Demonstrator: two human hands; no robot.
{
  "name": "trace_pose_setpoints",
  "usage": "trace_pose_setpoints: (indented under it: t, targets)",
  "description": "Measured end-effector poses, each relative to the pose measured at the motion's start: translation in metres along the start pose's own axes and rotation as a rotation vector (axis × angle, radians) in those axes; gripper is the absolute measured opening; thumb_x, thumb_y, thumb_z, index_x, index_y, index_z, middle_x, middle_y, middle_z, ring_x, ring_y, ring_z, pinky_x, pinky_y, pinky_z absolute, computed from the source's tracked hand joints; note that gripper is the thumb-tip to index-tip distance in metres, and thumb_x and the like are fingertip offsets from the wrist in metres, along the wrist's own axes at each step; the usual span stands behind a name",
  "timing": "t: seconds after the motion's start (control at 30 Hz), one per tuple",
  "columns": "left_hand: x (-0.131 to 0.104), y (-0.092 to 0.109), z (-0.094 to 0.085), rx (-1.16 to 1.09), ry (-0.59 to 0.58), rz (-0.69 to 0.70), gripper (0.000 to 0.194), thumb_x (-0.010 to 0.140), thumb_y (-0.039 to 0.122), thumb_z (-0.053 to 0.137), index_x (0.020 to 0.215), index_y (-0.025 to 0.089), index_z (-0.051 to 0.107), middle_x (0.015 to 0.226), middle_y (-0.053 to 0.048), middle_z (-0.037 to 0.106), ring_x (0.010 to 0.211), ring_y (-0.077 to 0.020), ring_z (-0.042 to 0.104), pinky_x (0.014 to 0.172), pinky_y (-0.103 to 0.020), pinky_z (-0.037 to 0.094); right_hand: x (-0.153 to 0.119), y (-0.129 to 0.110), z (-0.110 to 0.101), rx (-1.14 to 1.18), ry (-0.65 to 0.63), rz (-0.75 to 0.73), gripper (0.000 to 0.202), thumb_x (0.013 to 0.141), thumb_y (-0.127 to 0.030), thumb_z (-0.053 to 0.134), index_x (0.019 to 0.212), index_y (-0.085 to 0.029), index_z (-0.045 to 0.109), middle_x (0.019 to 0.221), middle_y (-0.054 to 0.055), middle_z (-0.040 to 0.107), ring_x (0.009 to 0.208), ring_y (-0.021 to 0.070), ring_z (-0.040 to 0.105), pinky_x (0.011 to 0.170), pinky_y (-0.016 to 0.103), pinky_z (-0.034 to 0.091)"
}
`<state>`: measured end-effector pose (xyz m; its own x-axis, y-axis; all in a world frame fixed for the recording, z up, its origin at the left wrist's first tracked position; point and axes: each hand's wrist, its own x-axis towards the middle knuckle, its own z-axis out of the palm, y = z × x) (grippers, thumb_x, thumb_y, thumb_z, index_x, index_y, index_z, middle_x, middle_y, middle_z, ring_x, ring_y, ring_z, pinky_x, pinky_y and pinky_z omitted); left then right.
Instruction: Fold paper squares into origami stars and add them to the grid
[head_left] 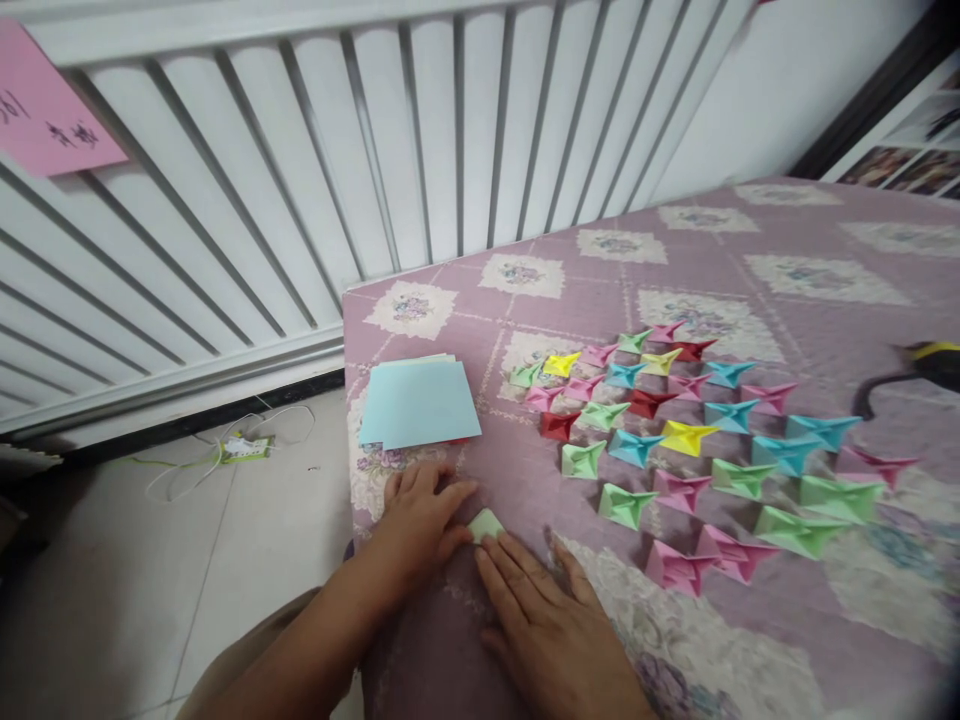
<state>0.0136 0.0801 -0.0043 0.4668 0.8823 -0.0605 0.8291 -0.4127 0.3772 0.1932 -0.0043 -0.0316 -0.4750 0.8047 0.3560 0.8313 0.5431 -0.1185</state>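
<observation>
A small folded piece of pale green paper (485, 524) lies on the table between my hands. My right hand (547, 615) is spread flat, its fingertips pressing on the near edge of the paper. From the other side, my left hand (421, 515) rests on the cloth with thumb and index finger apart, the thumb tip at the paper's left edge. Just beyond the left hand sits a stack of square paper sheets (420, 400), light blue on top with a bit of red showing below. Part of the green paper is hidden under my right fingers.
Rows of folded paper pieces (680, 437) in pink, green, blue, yellow and red stand on the right of the floral tablecloth (517, 460). A black and yellow object (937, 362) lies at the far right. A white radiator (442, 140) borders the table; a power strip (246, 447) is on the floor.
</observation>
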Motion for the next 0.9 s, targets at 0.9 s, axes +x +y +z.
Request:
trace_pose_setpoints:
  t: [0.9]
  targets:
    - [0.005,-0.006,-0.011,-0.097,-0.138,-0.015,0.058,0.073,0.019,0.063,0.129,0.03,0.05,0.136,-0.006,0.041,0.127,-0.0284,0.033,0.106,-0.048,0.022,-0.018,0.02,-0.011,-0.046,0.044,-0.036,0.032,0.09,-0.021,0.042,0.116,-0.015,0.058,0.111,0.006,0.069,0.099,0.0188,0.065,0.083,0.036,0.05]
